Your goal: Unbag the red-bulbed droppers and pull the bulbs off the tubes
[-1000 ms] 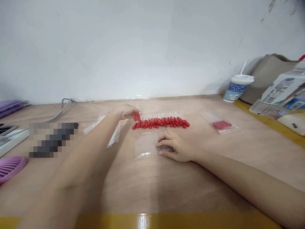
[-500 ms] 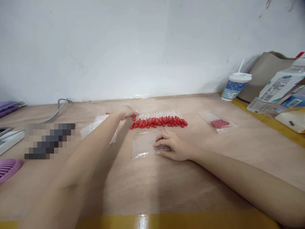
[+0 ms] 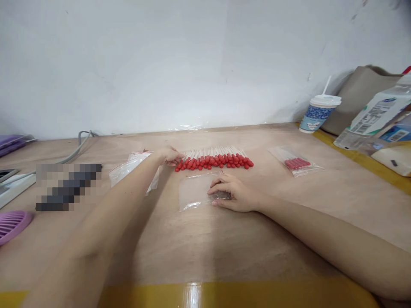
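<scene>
Red-tipped white sticks [image 3: 218, 160], which look like swabs, lie side by side in a row, red ends towards me. My left hand [image 3: 171, 156] is at the row's left end, its fingers curled together; whatever they hold is hidden. A flat clear plastic bag [image 3: 194, 192] lies just in front of the row. Over its right part rests my right hand [image 3: 233, 193], thumb and fingers apart and touching the plastic. Off to the right is another clear bag [image 3: 308, 170] with several red-tipped sticks [image 3: 297, 163] inside.
More clear bags [image 3: 120, 174] lie partly beneath my left forearm. A paper cup with straw [image 3: 317, 113], a plastic bottle [image 3: 369, 115] and a grey-beige bag [image 3: 349, 98] stand at the back right. To the left are a cable [image 3: 77, 149], a blurred-out dark item [image 3: 69, 187] and a pink fan-like grille [image 3: 14, 224].
My left fingers have curled at the row's left end, and the red tip that showed at their ends no longer shows there. My right hand stays on the bag.
</scene>
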{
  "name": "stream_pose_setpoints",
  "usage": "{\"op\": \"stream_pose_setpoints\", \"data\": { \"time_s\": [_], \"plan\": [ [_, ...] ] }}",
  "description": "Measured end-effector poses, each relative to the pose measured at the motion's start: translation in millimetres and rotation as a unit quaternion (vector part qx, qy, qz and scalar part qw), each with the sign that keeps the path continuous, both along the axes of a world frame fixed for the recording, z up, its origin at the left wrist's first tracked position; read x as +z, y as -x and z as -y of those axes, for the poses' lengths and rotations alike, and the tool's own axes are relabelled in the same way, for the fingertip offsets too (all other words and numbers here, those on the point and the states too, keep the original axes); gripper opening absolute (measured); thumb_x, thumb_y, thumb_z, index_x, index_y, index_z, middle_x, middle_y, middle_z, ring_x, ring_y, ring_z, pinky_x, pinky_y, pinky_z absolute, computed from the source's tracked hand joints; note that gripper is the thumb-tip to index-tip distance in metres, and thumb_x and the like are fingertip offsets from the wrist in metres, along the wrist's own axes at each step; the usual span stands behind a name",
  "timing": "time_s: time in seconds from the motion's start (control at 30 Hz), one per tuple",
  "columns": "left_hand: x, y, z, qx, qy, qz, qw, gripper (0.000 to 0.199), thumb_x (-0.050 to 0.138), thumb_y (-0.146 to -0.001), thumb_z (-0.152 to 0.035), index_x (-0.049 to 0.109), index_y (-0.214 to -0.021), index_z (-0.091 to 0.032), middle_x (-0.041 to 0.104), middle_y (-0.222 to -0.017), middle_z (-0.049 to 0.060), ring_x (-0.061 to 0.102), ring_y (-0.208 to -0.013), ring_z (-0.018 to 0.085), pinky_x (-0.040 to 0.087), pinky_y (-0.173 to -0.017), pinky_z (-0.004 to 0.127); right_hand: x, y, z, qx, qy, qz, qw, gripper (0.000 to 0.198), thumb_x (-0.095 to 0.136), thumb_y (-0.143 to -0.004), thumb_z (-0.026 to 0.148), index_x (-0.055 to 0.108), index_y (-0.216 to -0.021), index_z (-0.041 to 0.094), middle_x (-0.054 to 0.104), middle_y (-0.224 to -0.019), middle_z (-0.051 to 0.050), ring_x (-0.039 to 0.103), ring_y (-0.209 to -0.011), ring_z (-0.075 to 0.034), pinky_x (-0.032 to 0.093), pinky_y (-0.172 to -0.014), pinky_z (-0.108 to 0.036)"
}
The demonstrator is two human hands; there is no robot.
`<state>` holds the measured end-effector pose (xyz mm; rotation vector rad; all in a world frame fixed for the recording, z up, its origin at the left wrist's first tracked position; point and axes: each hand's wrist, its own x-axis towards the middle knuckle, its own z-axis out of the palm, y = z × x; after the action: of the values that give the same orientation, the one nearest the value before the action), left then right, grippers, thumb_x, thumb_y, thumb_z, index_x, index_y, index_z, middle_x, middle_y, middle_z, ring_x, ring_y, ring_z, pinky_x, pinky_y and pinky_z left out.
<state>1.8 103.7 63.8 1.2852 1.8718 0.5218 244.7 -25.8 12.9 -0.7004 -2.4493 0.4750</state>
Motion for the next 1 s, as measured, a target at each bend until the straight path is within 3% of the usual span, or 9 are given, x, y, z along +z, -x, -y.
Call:
{"op": "stream_pose_setpoints", "data": {
  "time_s": [0.2,0.43,0.6,0.73,0.87,1.0],
  "plan": [
    [1.8,1,11,-0.029,0.018,-0.028,0.999,0.019,0.073,-0.063,-0.023,0.057,-0.062,-0.013,0.064,-0.061,0.004,0.061,-0.058,0.012,0.050,-0.058,0.021,-1,0,-1,-0.001,0.006,-0.007,1.000,0.025,0.061,-0.078,0.032,0.064,-0.099,0.019,0.057,-0.101,-0.008,0.051,-0.095,-0.018,0.041,-0.088,-0.036],
    [-0.4,1,16,-0.033,-0.011,-0.076,0.996,0.016,0.066,-0.069,-0.020,0.055,-0.060,-0.014,0.059,-0.053,0.001,0.059,-0.052,0.013,0.050,-0.054,0.021,-2,0,-1,0.002,0.011,-0.007,1.000,0.026,0.061,-0.078,0.033,0.064,-0.099,0.018,0.057,-0.101,-0.008,0.050,-0.096,-0.018,0.040,-0.088,-0.035],
    [3.1,-2,24,-0.063,-0.035,-0.102,0.992,0.008,0.060,-0.076,-0.024,0.059,-0.078,-0.017,0.059,-0.055,-0.002,0.061,-0.054,0.012,0.050,-0.055,0.019,-1,0,-1,0.001,0.014,-0.008,1.000,0.025,0.061,-0.078,0.033,0.064,-0.098,0.018,0.057,-0.101,-0.007,0.050,-0.095,-0.018,0.040,-0.087,-0.035],
    [5.7,-7,25,-0.091,-0.033,-0.134,0.986,0.022,0.061,-0.075,-0.035,0.059,-0.086,-0.017,0.060,-0.057,0.000,0.061,-0.052,0.014,0.049,-0.052,0.021,-1,1,-1,0.003,0.012,-0.010,1.000,0.025,0.061,-0.078,0.032,0.064,-0.098,0.019,0.057,-0.100,-0.007,0.050,-0.095,-0.018,0.040,-0.087,-0.036],
    [3.2,-13,18,-0.088,-0.031,-0.169,0.981,0.040,0.064,-0.067,-0.049,0.059,-0.083,-0.013,0.063,-0.060,0.006,0.063,-0.055,0.019,0.048,-0.050,0.022,0,1,-1,0.001,0.013,-0.005,1.000,0.024,0.061,-0.078,0.031,0.064,-0.099,0.019,0.057,-0.101,-0.007,0.050,-0.095,-0.018,0.040,-0.087,-0.036],
    [-0.7,-15,12,-0.079,-0.025,-0.179,0.980,0.039,0.065,-0.064,-0.050,0.060,-0.074,-0.013,0.063,-0.059,0.007,0.064,-0.057,0.021,0.049,-0.050,0.024,0,0,-1,0.002,0.012,-0.005,1.000,0.025,0.061,-0.078,0.032,0.064,-0.099,0.019,0.057,-0.101,-0.007,0.050,-0.095,-0.018,0.040,-0.088,-0.036]
  ]
}}
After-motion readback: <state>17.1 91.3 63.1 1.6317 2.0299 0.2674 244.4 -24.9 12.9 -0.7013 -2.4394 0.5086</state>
